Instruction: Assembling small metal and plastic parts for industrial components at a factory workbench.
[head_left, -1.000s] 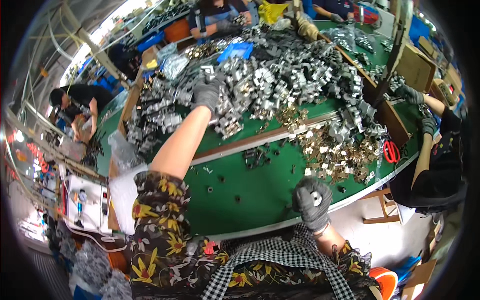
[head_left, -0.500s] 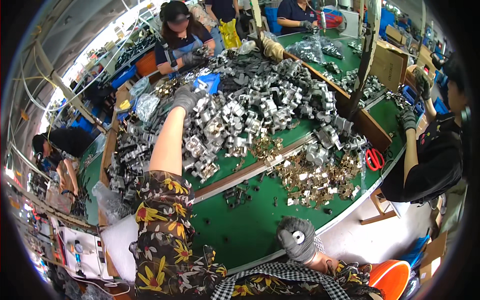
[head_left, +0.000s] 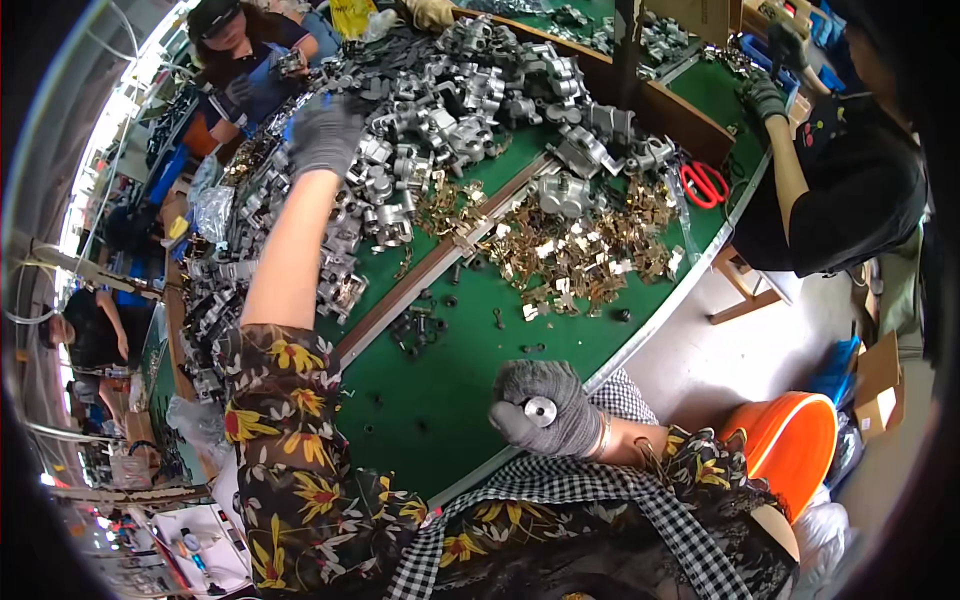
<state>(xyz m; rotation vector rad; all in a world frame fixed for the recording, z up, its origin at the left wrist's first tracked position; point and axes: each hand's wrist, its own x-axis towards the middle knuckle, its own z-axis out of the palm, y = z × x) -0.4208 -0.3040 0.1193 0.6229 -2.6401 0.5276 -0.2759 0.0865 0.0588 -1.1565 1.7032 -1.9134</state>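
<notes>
In a grey knit glove, my left hand (head_left: 325, 138) is stretched over the far left part of the heap of silver metal castings (head_left: 440, 125), close to dark flat parts and a bit of blue. Motion smears its fingers, so their grip is unclear. My right hand (head_left: 550, 405), gloved too, is closed at the bench's near edge. From its curled fingers shows the end of a round metal piece with a hole (head_left: 541, 411); the rest of that piece is hidden in the fist.
Small brassy clips (head_left: 570, 255) are heaped beyond a wooden strip (head_left: 440, 262). Black screws (head_left: 415, 330) lie on the green bench top (head_left: 400, 420). Red-handled scissors (head_left: 704, 185) rest near the right edge. An orange bucket (head_left: 790, 440) stands at right. Co-workers sit at far left and right.
The whole view has shifted and turned. My left hand has moved slightly over the heap and is now blurred. My right hand stays closed on the round metal piece.
</notes>
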